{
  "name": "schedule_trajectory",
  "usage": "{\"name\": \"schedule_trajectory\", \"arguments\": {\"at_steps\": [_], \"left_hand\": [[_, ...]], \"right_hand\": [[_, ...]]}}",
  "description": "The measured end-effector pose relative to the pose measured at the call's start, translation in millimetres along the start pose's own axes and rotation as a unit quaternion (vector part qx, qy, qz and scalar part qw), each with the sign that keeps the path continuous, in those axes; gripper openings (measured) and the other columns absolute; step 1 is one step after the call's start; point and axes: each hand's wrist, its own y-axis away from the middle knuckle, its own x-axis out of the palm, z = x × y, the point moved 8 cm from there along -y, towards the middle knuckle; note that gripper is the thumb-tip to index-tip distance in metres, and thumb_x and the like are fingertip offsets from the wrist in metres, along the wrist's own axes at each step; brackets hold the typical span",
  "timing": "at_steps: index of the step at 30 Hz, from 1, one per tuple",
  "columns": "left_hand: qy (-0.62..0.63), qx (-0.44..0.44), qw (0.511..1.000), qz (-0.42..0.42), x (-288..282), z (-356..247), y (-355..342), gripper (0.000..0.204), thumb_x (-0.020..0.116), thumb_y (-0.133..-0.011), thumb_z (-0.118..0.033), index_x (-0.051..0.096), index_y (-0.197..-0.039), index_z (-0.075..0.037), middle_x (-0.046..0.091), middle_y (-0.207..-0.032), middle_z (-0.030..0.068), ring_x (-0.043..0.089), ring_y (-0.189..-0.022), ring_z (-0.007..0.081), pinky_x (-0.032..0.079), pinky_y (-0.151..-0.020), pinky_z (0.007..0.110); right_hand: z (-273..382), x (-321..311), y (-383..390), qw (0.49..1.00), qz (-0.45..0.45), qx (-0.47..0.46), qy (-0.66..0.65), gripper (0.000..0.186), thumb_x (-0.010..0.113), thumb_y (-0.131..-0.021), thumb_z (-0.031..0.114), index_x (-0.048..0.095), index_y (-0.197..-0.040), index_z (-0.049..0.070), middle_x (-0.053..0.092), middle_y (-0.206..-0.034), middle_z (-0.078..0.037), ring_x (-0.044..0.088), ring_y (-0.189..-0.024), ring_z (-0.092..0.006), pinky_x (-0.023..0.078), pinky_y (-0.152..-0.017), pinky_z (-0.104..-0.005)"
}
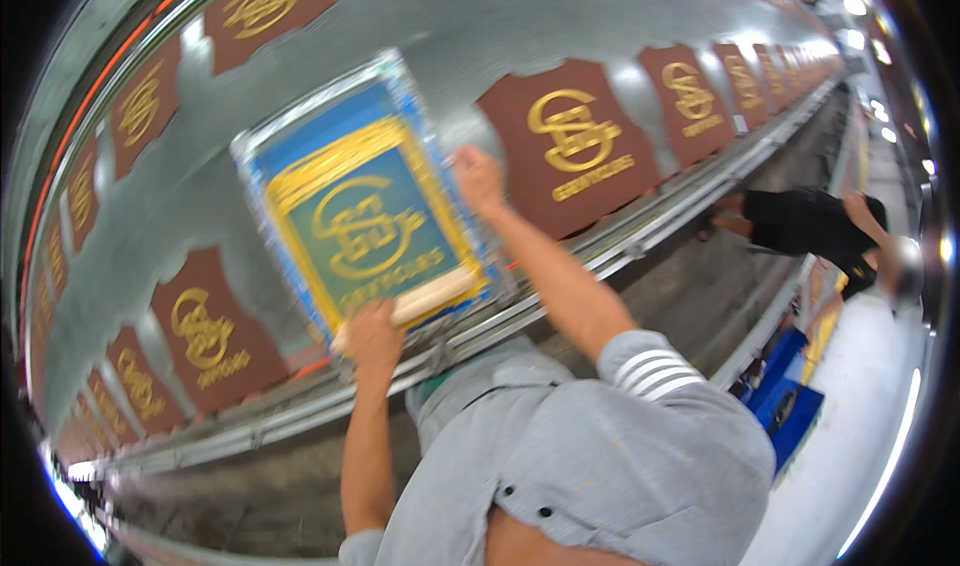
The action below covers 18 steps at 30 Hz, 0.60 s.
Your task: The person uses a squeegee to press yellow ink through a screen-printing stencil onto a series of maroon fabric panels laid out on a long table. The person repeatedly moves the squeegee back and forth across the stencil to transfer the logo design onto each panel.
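Observation:
A screen-printing frame (285,256), edged with blue and silvery tape, lies on the grey printing table in front of me. Its mesh carries a logo, with a thick band of yellow ink (340,161) across the far part. My left hand (372,334) is closed round the left end of a pale wooden squeegee (434,298), which lies across the near end of the mesh. At the frame's right side, my right hand (478,179) is closed on the edge; its fingertips are partly hidden.
Brown garment panels with yellow prints, such as this one (572,146) and another (215,336), line the long table (450,26). A metal rail (640,246) runs along its near edge. At right are a person in black (815,226) and a blue container (785,406).

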Motion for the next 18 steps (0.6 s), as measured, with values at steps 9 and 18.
{"name": "schedule_trajectory", "arguments": {"at_steps": [9, 18], "left_hand": [[-0.054, -0.074, 0.994, 0.059, -7.9, 22.0, -12.0, 0.027, 0.066, -0.070, -0.011, 0.079, -0.094, -0.015, 0.073, -0.089, 0.0142, 0.070, -0.086, 0.0338, 0.056, -0.074, 0.045], [-0.051, -0.110, 0.940, 0.318, 41.1, 45.7, -72.7, 0.037, 0.078, -0.058, -0.014, 0.076, -0.093, -0.002, 0.072, -0.096, 0.0237, 0.069, -0.095, 0.0402, 0.055, -0.084, 0.045]], "right_hand": [[8.3, -1.7, -12.6, 1.000, -0.009, 0.010, 0.011, 0.033, 0.052, -0.098, 0.036, 0.068, -0.114, 0.012, 0.071, -0.103, -0.019, 0.065, -0.100, -0.0417, 0.051, -0.084, -0.0492], [11.5, -11.6, 0.3, 0.998, -0.012, 0.036, 0.042, 0.028, 0.052, -0.096, 0.033, 0.067, -0.109, 0.013, 0.070, -0.094, -0.021, 0.065, -0.093, -0.0443, 0.051, -0.079, -0.0521]]}}
